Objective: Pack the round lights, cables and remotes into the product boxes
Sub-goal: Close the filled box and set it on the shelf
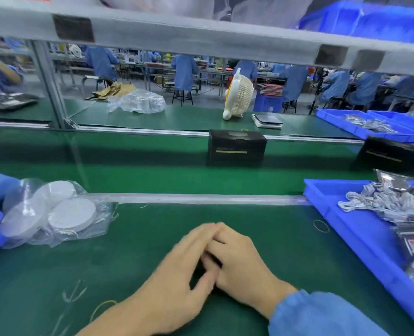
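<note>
— Where are the hands?
— The left hand (177, 275) and right hand (240, 258) lie together, fingers (201, 232) touching, low before the body.
— Holding something?
— Nothing visible.

Matt green mat (152, 238), glossy blue plastic tray (361, 234), crinkled clear bag (89, 226)

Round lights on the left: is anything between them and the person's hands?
The round lights lie inside a clear plastic bag, so that wrap covers them. Otherwise only bare green mat lies between the bag and the left hand, which touches the right hand at centre.
</note>
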A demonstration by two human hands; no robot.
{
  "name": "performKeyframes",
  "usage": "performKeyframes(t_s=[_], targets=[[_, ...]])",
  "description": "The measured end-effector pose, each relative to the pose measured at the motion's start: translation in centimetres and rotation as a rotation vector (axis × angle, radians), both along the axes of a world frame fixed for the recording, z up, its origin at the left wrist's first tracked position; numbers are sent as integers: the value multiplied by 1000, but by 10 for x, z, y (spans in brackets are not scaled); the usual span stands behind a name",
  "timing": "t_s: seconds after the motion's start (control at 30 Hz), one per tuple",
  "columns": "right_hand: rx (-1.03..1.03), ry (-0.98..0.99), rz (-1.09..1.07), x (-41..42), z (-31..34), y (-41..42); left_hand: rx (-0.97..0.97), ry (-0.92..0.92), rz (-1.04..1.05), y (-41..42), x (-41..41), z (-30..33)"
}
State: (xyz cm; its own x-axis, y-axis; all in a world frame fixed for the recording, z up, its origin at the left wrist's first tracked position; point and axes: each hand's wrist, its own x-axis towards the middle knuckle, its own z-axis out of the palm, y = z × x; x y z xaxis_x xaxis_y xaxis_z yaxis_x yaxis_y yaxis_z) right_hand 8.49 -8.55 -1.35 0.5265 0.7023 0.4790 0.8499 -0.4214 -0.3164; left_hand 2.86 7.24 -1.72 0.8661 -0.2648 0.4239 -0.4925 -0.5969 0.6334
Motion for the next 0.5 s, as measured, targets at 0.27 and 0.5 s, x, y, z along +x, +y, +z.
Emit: performKeyframes(t_s=[0.27, 0.5], targets=[[9, 79, 51, -4, 2, -12, -140, 165, -102, -6, 6, 8], [25, 107, 52, -3, 1, -12, -156, 217, -69, -7, 5, 8]])
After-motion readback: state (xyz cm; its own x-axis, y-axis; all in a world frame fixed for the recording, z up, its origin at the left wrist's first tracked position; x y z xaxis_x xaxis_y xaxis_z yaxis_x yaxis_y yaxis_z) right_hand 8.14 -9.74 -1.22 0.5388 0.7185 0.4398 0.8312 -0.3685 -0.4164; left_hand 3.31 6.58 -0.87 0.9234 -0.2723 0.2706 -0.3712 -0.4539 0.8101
